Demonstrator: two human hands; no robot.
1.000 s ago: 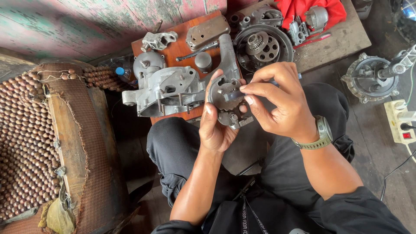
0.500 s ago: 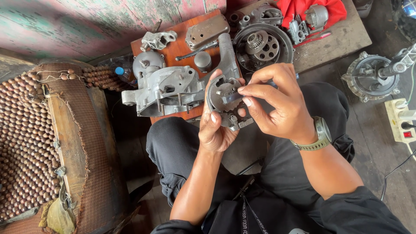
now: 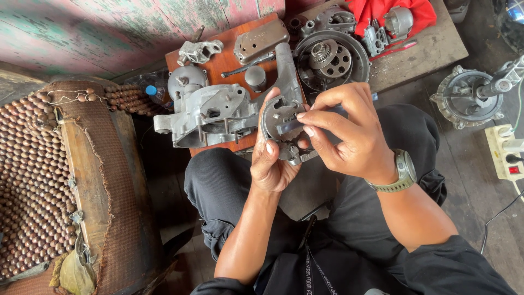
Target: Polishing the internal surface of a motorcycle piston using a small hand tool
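Two hands, metal part (image 3: 281, 123) between left thumb and fingers (image 3: 305, 116)

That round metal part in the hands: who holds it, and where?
The left hand cradles the round metal part from below, thumb on its left rim. The right hand pinches something small against its face.

This is a small engine repair workshop, rough and informal. Greasy metal engine parts lie spread on a low wooden worktop (image 3: 436, 52): a grey engine casing (image 3: 210, 114), a round clutch assembly (image 3: 332, 57) and smaller covers and levers. Another round engine part (image 3: 468, 98) stands on the dirty floor (image 3: 475, 186) beside a power strip (image 3: 507, 153). The wall (image 3: 109, 27) is of worn boards with peeling paint, and a beaded seat (image 3: 33, 186) stands nearby.
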